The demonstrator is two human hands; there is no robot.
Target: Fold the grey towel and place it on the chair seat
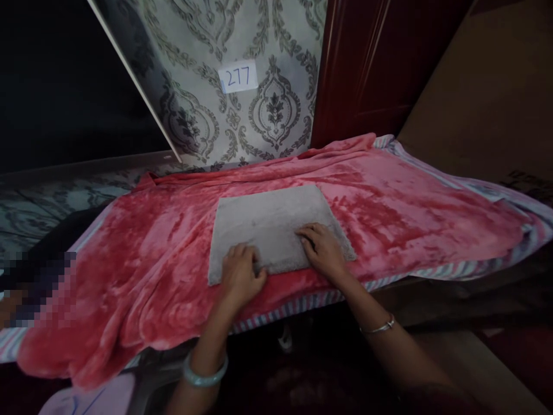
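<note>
A grey plush cloth (272, 219), roughly rectangular, lies flat on a pink-red fleece blanket (371, 219). My left hand (242, 274) rests on the cloth's near left part, fingers slightly bent and thumb apart. Over the near right part lies my right hand (322, 249), its fingertips on the surface and a gap between thumb and fingers. Neither hand shows a grip on the cloth. Whether it is a single layer or folded, I cannot tell.
The blanket covers a striped sheet (298, 305) showing along the near edge. Behind stands a patterned wall with a paper label (238, 76) reading 277. A dark screen (73, 86) is at the left, a dark red door panel (363, 69) and brown board (488, 86) at the right.
</note>
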